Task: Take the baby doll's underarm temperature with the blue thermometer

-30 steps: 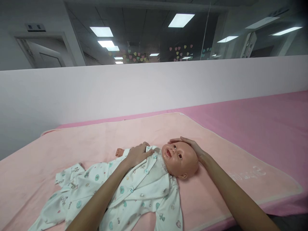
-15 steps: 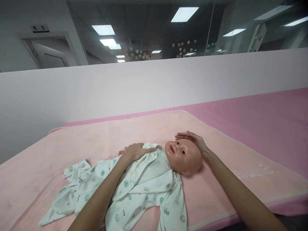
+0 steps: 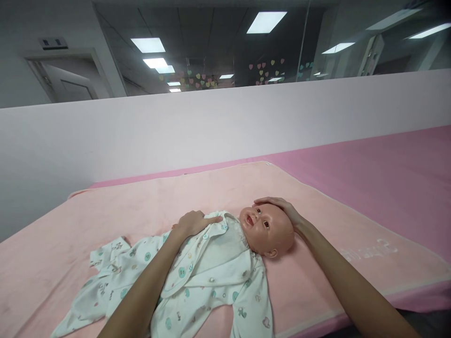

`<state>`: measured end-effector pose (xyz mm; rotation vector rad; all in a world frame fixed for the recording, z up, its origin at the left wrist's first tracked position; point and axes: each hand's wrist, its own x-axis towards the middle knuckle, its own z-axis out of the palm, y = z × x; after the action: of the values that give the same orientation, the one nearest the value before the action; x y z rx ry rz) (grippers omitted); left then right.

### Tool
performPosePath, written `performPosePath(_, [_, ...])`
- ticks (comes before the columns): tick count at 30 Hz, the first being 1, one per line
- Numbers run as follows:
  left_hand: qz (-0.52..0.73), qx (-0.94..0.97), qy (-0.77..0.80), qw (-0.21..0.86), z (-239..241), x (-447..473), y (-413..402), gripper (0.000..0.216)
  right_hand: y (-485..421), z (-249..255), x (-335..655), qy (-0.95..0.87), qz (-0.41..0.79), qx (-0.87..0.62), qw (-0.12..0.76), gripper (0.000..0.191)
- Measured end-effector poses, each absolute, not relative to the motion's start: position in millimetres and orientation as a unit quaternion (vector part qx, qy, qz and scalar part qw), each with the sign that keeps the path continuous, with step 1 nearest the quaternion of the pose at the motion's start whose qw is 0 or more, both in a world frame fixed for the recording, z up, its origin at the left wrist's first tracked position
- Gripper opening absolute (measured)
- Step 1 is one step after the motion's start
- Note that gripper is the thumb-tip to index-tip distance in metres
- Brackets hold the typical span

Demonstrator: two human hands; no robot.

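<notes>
A baby doll point(image 3: 267, 230) lies on its back with its head to the right, dressed in a white top point(image 3: 211, 277) with green and grey prints. The top's front hangs partly unfastened, with snaps showing along its edge. My left hand point(image 3: 193, 222) grips the doll's far side at the chest, thumb lying over the cloth edge; its other fingers are mostly hidden. Against the far side of the doll's head rests my right hand point(image 3: 282, 206), open, its fingers stretched along the crown and its thumb out of sight. Patterned cloth point(image 3: 116, 263) spreads over the doll's lower end.
Under the doll is a peach blanket point(image 3: 141, 206) on a pink surface point(image 3: 369, 173). A white low wall point(image 3: 211, 126) runs along the back, with glass point(image 3: 211, 47) above it bearing heart stickers. A door point(image 3: 70, 84) stands at the far left.
My right hand has come down so its fingers lie against the doll's head. My left hand keeps its place on the chest. The view has shifted slightly.
</notes>
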<state>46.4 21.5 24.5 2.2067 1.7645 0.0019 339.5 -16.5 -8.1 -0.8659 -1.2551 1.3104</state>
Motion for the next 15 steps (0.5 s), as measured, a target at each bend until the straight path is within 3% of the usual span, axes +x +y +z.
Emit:
performPosePath(8, [-0.002, 0.791, 0.59, 0.164, 22.6, 46.4, 23.5, 0.057, -17.7, -6.4, 338.0, -0.551, 0.541, -0.375, 0.512, 0.032])
performPosePath(15, [0.052, 0.837, 0.515, 0.176, 25.0, 47.6, 18.7, 0.054, -9.3, -11.1, 343.8, -0.465, 0.542, -0.339, 0.612, 0.028])
